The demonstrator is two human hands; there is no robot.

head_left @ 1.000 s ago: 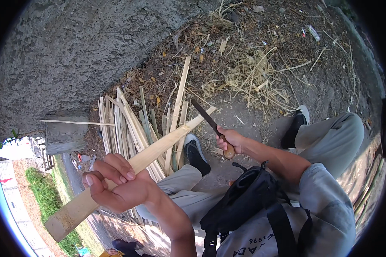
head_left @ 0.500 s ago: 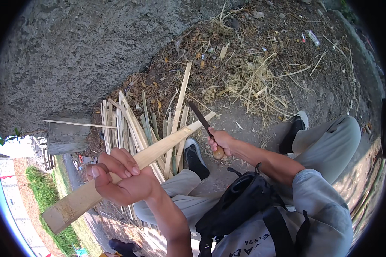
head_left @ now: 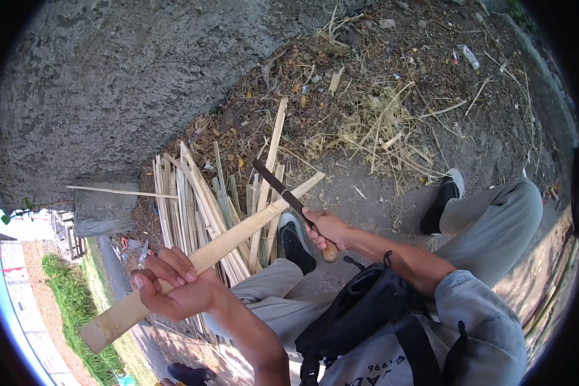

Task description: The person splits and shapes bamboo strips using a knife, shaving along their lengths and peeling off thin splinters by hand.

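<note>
A long, pale strip of split bamboo [head_left: 238, 233] slants across the middle, its wide end at the lower left and its narrow end up to the right. My left hand [head_left: 177, 286] grips it near the wide end, fingers curled around its edge. In my right hand [head_left: 325, 231] is a knife [head_left: 278, 186] with a long dark blade and a rounded wooden handle. The blade crosses the strip close to its narrow end and appears to touch it. A small pale curl or ridge shows on the strip just by the blade.
Behind the strip, a pile of split bamboo pieces [head_left: 193, 199] leans near a rough grey wall [head_left: 128, 96]. Pale shavings [head_left: 392, 128] and dry leaves litter the ground. My shoes [head_left: 294, 241] flank the work, and a black bag [head_left: 354, 302] hangs at my front.
The knife has shifted left and slightly down along the strip, away from its narrow end. The strip's wide end has moved a little right; my left hand still holds it.
</note>
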